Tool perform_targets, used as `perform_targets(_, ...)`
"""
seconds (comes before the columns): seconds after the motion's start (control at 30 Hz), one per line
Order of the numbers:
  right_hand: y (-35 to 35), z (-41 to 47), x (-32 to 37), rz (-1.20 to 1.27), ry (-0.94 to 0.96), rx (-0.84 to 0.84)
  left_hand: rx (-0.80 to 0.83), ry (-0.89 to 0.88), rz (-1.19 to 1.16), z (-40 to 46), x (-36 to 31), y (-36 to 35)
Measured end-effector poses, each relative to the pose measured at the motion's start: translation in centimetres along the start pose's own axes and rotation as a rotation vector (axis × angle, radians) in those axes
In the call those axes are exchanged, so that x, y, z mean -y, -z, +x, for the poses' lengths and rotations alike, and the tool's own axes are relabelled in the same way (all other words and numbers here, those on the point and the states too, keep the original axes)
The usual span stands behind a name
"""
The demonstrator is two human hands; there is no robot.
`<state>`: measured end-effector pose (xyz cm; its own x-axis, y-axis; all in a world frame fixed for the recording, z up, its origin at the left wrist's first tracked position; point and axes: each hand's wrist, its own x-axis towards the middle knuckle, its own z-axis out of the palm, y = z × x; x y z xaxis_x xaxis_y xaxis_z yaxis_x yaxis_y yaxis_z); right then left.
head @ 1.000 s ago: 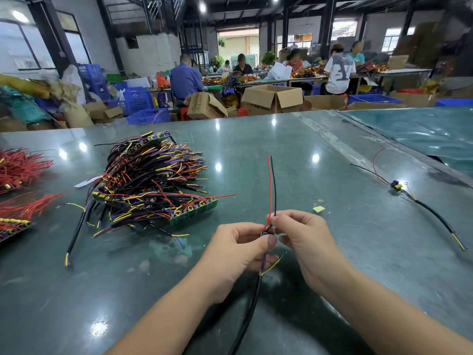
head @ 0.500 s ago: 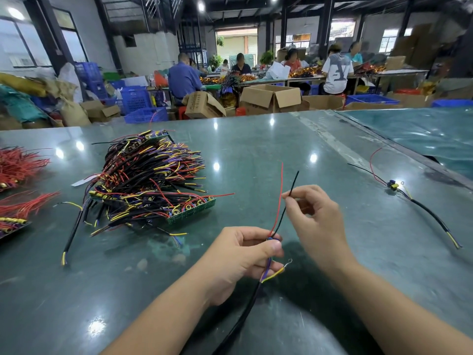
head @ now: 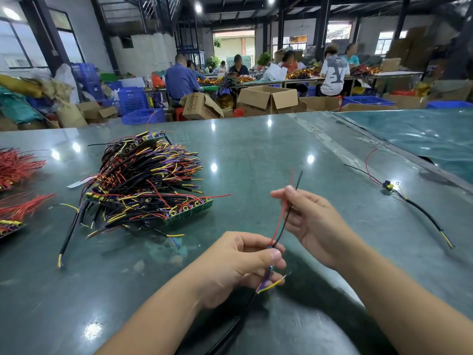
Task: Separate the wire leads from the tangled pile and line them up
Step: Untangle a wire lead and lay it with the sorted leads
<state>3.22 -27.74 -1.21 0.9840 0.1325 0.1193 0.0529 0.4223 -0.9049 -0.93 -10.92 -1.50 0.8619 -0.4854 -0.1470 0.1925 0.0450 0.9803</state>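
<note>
Wire leads [head: 282, 218] run between right fingers [head: 286, 194]; left hand [head: 245, 262] pinches below.

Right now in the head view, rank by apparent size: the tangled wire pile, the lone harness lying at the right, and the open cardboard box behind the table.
1. Tangled wire pile, clearly largest.
2. and 3. Lone harness and open cardboard box: unsure. The harness spans longer but is thin; the box is bulkier but farther away.

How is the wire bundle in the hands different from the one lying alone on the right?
The black-sleeved wire bundle in the hands is held up off the table by the left hand and right hand. The black-sleeved wire bundle on the right lies untouched on the green table. Both have thin red and black leads.
</note>
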Motion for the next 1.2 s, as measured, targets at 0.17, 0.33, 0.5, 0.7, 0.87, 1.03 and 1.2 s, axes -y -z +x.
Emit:
perform_targets(0.17,1.7,0.7,1.4,0.118,-0.019,-0.160,0.049,0.023,0.038,0.0,0.2,-0.1)
perform_targets(0.33,1.8,0.7,1.3,0.100,-0.006,-0.205,-0.043,-0.001,0.034,0.3,0.3,0.1)
perform_targets(0.5,1.1,-0.5,1.0,-0.209,-0.365,0.024,-0.242,-0.145,-0.080,0.9,0.4,0.6)
perform_targets(0.7,-1.4,-2.2,-0.5,-0.546,-0.425,0.323,-0.479,-0.335,-0.269,1.6,0.1,1.3)
perform_targets(0.87,-1.9,-2.6,-0.6,-0.478,-0.379,0.371,-0.520,-0.363,-0.224,1.7,0.3,1.2)
perform_targets(1.03,-1.8,-2.9,-0.2,-0.522,-0.373,0.411,-0.529,-0.369,-0.224,1.6,0.2,1.3)
perform_targets(1.2,-1.8,-2.9,0.2,-0.575,-0.361,0.437,-0.573,-0.389,-0.237,1.8,-0.2,1.4)
